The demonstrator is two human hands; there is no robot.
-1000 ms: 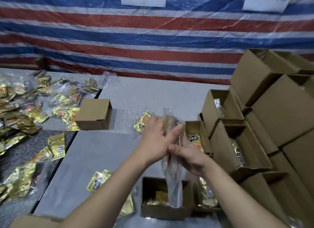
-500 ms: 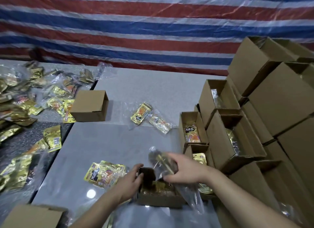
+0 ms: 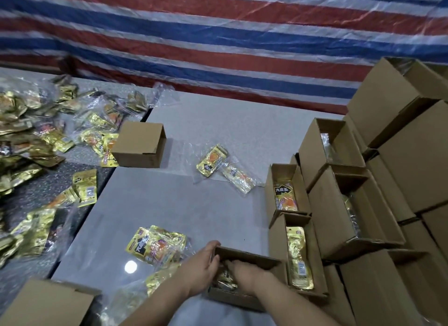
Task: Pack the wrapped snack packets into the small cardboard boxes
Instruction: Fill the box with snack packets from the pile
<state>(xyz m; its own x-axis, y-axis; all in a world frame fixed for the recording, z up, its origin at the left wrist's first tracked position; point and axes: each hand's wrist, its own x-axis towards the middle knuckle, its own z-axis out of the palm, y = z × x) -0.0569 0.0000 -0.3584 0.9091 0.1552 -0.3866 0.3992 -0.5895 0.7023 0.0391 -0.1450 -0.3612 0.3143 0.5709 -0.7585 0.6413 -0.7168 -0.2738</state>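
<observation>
Gold wrapped packet (image 3: 224, 280) lying down inside the small open box (image 3: 244, 254), under the right hand (image 3: 242, 271); fingers reaching into the box and pressing on the packet, whether flat or curled cannot be told. Left hand (image 3: 203, 265) clasping the box's left wall, fingers hooked over the rim, steadying. Seating step, nearly done. Next: withdraw both hands, then reach for another packet, the nearest being the wrapped bundle (image 3: 157, 247) just left of the steadying hand. Filled boxes (image 3: 298, 253) just right of the pressing hand.
</observation>
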